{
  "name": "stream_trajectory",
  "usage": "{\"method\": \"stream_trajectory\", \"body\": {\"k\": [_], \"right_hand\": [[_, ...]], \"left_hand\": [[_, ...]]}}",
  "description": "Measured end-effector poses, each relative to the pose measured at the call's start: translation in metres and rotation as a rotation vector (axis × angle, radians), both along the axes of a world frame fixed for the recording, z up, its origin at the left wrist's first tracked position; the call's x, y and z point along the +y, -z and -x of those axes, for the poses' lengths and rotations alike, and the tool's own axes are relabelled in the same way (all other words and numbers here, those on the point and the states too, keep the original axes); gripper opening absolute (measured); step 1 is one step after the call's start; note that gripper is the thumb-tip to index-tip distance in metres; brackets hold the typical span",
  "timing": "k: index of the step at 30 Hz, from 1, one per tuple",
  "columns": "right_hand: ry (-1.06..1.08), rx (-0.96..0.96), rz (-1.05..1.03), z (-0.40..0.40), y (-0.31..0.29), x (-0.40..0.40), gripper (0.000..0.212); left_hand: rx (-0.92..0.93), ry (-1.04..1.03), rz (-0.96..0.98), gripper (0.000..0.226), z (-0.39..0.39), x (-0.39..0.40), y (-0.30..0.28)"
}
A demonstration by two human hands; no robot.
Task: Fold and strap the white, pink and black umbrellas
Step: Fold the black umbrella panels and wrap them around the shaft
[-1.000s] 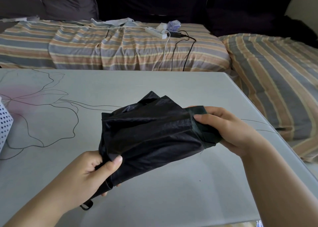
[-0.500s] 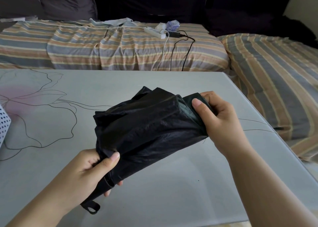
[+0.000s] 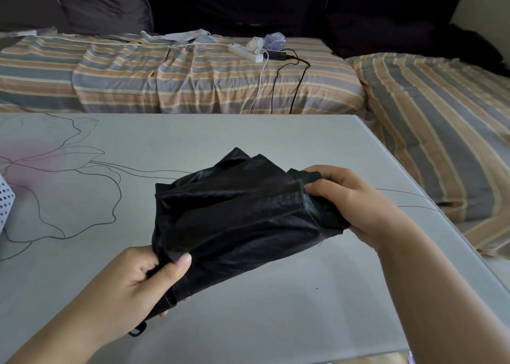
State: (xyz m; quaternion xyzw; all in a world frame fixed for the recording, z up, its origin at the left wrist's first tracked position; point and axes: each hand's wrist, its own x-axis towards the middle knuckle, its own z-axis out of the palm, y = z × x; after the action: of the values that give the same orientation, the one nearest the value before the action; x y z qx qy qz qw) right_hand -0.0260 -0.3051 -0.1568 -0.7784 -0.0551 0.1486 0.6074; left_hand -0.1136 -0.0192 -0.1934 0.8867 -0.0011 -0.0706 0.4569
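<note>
Slanting lower-left to upper-right, black umbrella (image 3: 234, 220) spans both hands.

You will find no readable text, label, brand, number or sign anywhere in this view. The table (image 3: 248, 322) carries only a printed line drawing of a flower, with no lettering. The power strip (image 3: 245, 52) on the striped cover shows no marking that you can read at this size.
</note>
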Motion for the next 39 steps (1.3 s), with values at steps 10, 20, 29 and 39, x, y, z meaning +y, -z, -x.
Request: {"method": "stream_trajectory", "body": {"k": [10,20,29,39], "right_hand": [[0.102,-0.070,-0.082,0.001,0.005,0.006,0.018],[0.008,-0.175,-0.249,0.000,0.011,-0.001,0.048],[-0.039,-0.182,-0.500,0.002,0.013,0.016,0.066],[0.176,0.003,-0.631,0.001,0.004,0.028,0.012]], "left_hand": [[0.046,-0.025,0.006,0.115,-0.003,0.000,0.001],[0.031,-0.012,0.121,0.076,-0.001,-0.001,-0.003],[0.177,0.064,0.360,0.086,-0.007,-0.001,0.001],[0.257,0.087,0.438,0.084,-0.008,-0.008,0.007]]}}
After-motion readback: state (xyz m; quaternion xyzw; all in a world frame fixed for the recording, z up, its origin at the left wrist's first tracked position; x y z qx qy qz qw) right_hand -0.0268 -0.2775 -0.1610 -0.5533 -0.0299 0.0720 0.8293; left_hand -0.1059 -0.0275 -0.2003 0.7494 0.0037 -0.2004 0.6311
